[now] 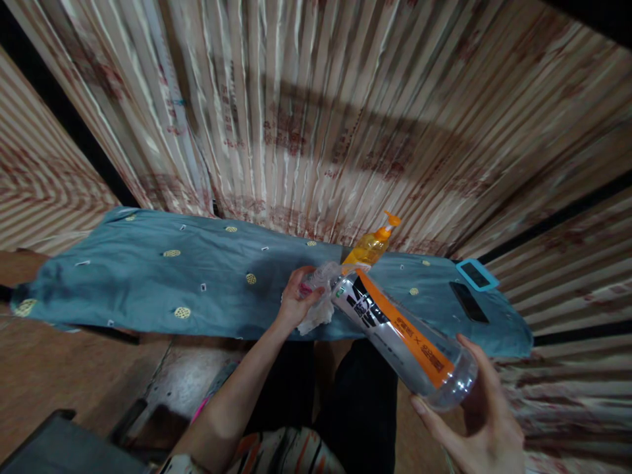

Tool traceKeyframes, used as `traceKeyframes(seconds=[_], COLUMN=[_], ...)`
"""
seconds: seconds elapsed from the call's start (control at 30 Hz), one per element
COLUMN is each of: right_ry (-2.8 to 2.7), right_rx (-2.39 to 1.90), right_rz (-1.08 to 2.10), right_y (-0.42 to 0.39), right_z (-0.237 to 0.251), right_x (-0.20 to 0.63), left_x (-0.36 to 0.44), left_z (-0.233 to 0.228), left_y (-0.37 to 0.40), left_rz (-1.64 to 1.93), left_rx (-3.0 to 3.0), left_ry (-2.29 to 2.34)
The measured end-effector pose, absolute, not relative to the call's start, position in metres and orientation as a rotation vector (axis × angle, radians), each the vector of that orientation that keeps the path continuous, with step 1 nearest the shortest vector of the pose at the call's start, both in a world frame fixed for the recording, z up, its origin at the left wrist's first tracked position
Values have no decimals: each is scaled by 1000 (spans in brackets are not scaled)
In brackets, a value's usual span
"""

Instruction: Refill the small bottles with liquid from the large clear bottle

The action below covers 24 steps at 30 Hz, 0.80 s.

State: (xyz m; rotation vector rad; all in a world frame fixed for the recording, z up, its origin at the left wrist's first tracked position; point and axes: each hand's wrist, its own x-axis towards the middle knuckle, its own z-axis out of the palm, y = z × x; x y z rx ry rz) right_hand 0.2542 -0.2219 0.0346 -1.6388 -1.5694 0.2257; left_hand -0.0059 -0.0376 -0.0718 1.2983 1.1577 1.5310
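My right hand [476, 415] grips the base of a large clear plastic bottle [395, 336] with a silver and orange label. The bottle is tilted, its neck pointing up and left. Closed around a small clear container [326, 271] is my left hand [299, 296], close to the big bottle's neck; whether the two touch I cannot tell. Crumpled white tissue [316, 317] lies just below the left hand. Behind the big bottle's neck is a pump bottle [368, 250] of yellow liquid with an orange pump top, its lower part hidden.
A blue-green patterned cloth [143, 276] covers the long narrow table. Toward its right end lie a dark phone [469, 301] and a light-blue framed object [476, 275]. Striped, printed sheeting [306, 118] hangs behind the table. A dark stool or chair [69, 447] stands at lower left.
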Motion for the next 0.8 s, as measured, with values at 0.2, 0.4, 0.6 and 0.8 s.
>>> traceKeyframes(seconds=[0.2, 0.4, 0.6, 0.8], right_ry=[-1575, -1569, -1477, -1507], right_rx=[-1639, -1657, -1690, -1664], right_rz=[235, 206, 212, 250], right_y=[-223, -222, -221, -221], right_z=[35, 39, 49, 48], right_x=[257, 253, 236, 240], left_x=[-6, -6, -5, -5], left_z=[-71, -72, -74, -71], left_y=[-38, -37, -37, -37], left_rz=[1502, 1520, 1548, 1529], left_rx=[1281, 1285, 1291, 1283], left_ry=[1173, 1174, 1160, 1167])
